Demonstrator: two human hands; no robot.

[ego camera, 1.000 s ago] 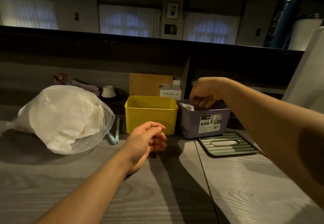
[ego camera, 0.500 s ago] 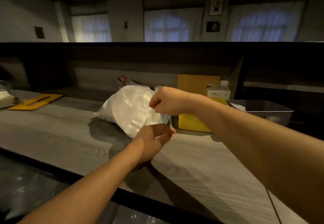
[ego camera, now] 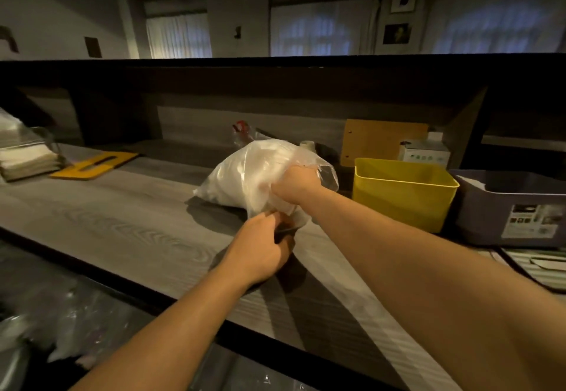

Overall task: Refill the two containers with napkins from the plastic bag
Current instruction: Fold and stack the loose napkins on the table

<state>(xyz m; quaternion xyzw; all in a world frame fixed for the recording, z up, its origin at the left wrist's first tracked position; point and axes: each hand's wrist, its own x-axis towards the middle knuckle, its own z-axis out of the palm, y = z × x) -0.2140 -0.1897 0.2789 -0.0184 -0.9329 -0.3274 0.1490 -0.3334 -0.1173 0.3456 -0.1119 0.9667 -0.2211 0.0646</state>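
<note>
A clear plastic bag [ego camera: 245, 173] stuffed with white napkins lies on the grey wooden counter [ego camera: 128, 222]. My right hand [ego camera: 294, 183] is pushed into the bag's mouth, fingers curled on the napkins inside. My left hand [ego camera: 260, 246] pinches the lower edge of the bag's opening. To the right stands a yellow container [ego camera: 401, 194], its inside looking empty. Beside it is a grey-purple container [ego camera: 514, 210] with a label and some white paper showing at its near corner.
A yellow lid [ego camera: 92, 165] and a stack of napkins [ego camera: 24, 161] lie at the far left. A green ribbed lid [ego camera: 542, 268] lies right of the containers. Behind stand a brown board [ego camera: 382, 141], a small white box [ego camera: 424, 151] and the dark back shelf.
My right hand left the grey-purple container, swung left and went into the bag's mouth. My left hand moved up and took the bag's edge. The view turned left.
</note>
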